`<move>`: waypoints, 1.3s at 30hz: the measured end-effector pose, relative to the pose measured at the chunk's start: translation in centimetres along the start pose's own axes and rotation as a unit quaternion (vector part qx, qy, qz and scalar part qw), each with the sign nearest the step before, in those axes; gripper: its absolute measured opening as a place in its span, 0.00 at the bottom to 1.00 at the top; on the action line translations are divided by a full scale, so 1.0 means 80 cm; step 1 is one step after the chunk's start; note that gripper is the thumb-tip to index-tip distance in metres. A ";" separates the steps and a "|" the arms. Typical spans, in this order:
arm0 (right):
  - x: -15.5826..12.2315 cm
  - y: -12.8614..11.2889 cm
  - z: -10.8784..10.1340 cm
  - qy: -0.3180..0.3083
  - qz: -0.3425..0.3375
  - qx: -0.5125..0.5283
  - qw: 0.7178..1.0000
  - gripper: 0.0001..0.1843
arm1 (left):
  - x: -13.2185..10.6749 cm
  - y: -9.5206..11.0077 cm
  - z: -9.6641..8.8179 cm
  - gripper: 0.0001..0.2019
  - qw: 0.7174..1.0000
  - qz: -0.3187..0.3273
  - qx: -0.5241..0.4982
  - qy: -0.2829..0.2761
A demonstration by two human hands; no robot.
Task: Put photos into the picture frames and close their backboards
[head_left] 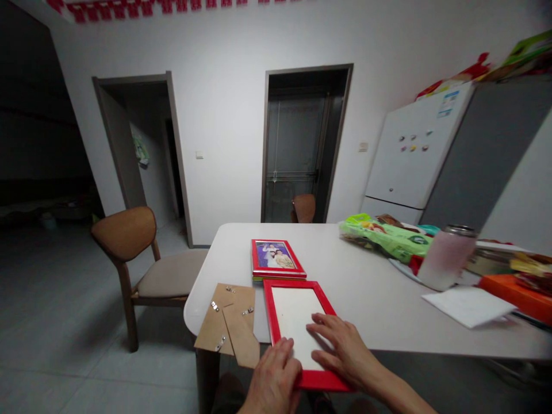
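A red picture frame [271, 310] lies at the table's near edge, with a plain white sheet or panel [297, 316] filling its opening. My left hand [276, 374] grips the frame's lower left side, its fingers together over the border. Spread fingers of my right hand [340, 348] rest over the white panel and the frame's right border. To the left, a brown backing board [211, 330] with metal clips and a stand leg partly overhangs the table edge. Just behind the frame sits a small stack of frames, topped by a red framed photo [278, 256] of people.
The white table [357, 299] carries a green plastic package [388, 238], a pinkish jar [448, 259], a white paper [470, 305] and an orange box [517, 293] on the right. A wooden chair [125, 233] stands left; a white fridge [409, 149] stands behind.
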State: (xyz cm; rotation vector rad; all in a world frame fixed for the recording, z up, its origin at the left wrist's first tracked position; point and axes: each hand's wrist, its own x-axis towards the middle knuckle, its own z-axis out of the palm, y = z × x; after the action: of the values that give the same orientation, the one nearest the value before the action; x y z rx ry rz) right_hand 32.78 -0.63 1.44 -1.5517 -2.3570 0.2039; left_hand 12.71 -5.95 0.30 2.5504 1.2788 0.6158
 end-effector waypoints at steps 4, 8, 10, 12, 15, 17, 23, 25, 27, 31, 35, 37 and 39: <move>0.005 -0.014 -0.001 0.010 -0.005 0.004 1.000 0.22 | -0.005 0.003 -0.021 0.23 0.999 -0.025 -0.006 -0.028; 0.013 -0.062 -0.011 0.010 -0.037 0.047 0.998 0.22 | -0.027 -0.027 -0.055 0.32 0.994 -0.097 0.036 -0.032; 0.021 -0.097 -0.012 0.003 -0.066 0.064 0.996 0.20 | -0.041 -0.057 -0.066 0.34 0.981 -0.172 0.080 -0.025; 0.030 -0.132 -0.005 0.001 -0.086 0.069 0.994 0.19 | -0.052 -0.088 -0.071 0.34 0.961 -0.246 0.129 -0.014; 0.046 -0.174 0.019 -0.004 -0.082 0.053 0.995 0.23 | -0.059 -0.118 -0.071 0.30 0.942 -0.289 0.169 -0.002; 0.056 -0.188 0.036 0.005 -0.067 0.043 0.997 0.27 | -0.057 -0.125 -0.070 0.28 0.941 -0.289 0.176 -0.001; 0.060 -0.173 0.035 0.026 -0.048 0.138 0.989 0.30 | -0.046 -0.106 -0.077 0.24 0.959 -0.235 0.152 0.048; 0.046 -0.156 0.015 0.028 -0.062 0.177 0.982 0.29 | -0.042 -0.089 -0.078 0.24 0.968 -0.191 0.139 0.082; 0.027 -0.134 -0.008 0.018 -0.069 0.205 0.976 0.27 | -0.035 -0.066 -0.077 0.24 0.977 -0.150 0.119 0.095; -0.013 -0.080 -0.042 -0.014 -0.038 0.214 0.976 0.23 | -0.008 -0.016 -0.065 0.25 0.991 -0.120 0.058 0.033; -0.034 -0.035 -0.056 -0.032 0.000 0.179 0.983 0.24 | 0.022 0.014 -0.041 0.26 0.994 -0.108 0.007 -0.005; -0.036 -0.022 -0.056 -0.032 0.010 0.167 0.985 0.24 | 0.031 0.018 -0.030 0.26 0.994 -0.109 -0.009 -0.006; -0.034 -0.013 -0.051 -0.028 0.017 0.155 0.987 0.24 | 0.035 0.017 -0.021 0.25 0.993 -0.115 -0.017 -0.008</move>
State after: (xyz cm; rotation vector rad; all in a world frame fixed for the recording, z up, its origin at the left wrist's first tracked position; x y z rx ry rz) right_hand 34.20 -3.73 5.14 -1.4510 -2.2121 0.5980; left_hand 14.40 -4.44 3.02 2.3300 1.5131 0.5635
